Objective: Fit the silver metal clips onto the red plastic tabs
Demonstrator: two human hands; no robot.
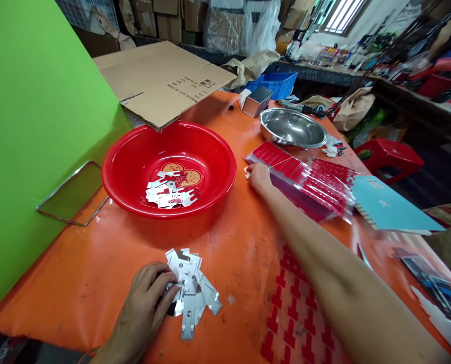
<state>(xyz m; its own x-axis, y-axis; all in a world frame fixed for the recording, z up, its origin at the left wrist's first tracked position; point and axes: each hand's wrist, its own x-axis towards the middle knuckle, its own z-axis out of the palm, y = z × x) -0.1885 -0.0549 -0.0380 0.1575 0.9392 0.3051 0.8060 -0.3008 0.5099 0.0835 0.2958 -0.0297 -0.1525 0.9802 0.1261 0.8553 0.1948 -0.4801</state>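
My left hand [145, 298] has its fingers curled and pressed together on a metal plate at the left edge of a loose pile of small metal plates [189, 298] on the orange table. Stretched far forward, my right hand [259, 177] is closed at the left end of a stack of clear sheets with red stickers [304, 177]. A bit of white shows at its fingertips, but what they hold is hidden. Beyond the pile stands a red basin [134, 194] with several metal plates bearing red patches [172, 192] inside.
A cardboard sheet [164, 76] overhangs the basin beside a green panel [32, 126] and a wire stand [69, 222]. A steel bowl [293, 129], a small box [257, 101], a blue notebook [392, 202] and a sheet of red stickers [293, 313] lie on the right.
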